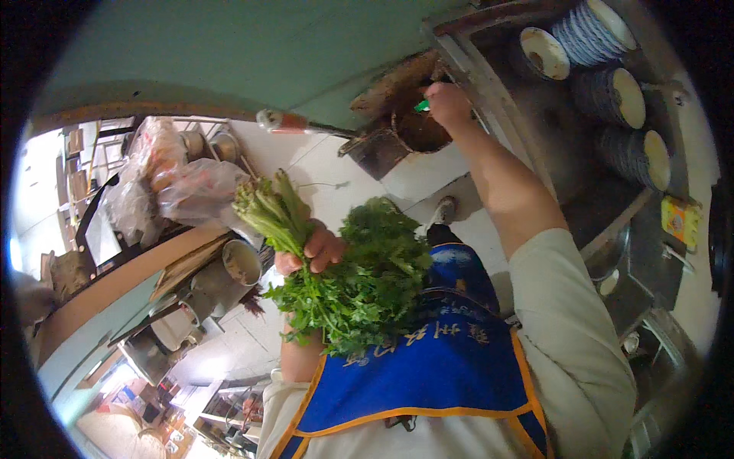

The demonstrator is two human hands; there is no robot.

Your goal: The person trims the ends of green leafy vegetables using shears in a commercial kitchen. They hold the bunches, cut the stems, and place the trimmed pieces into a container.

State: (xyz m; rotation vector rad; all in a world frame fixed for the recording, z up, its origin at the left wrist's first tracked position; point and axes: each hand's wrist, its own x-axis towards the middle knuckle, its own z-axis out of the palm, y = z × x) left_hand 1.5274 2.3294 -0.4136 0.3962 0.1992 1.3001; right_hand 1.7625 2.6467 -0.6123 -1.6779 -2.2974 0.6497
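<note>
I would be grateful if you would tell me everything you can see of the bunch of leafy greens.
The bunch of leafy greens looks fresh, with dense, dark green, jagged leaves and paler green stems gathered together. The left hand grips it around the stems, whose ends point to the picture's upper left, while the leaves spread to the right and below. It is held in front of the blue apron; whether they touch is unclear.

Stacked bowls (628,99), plastic bags (200,191), a yellow packet (680,222)
</note>
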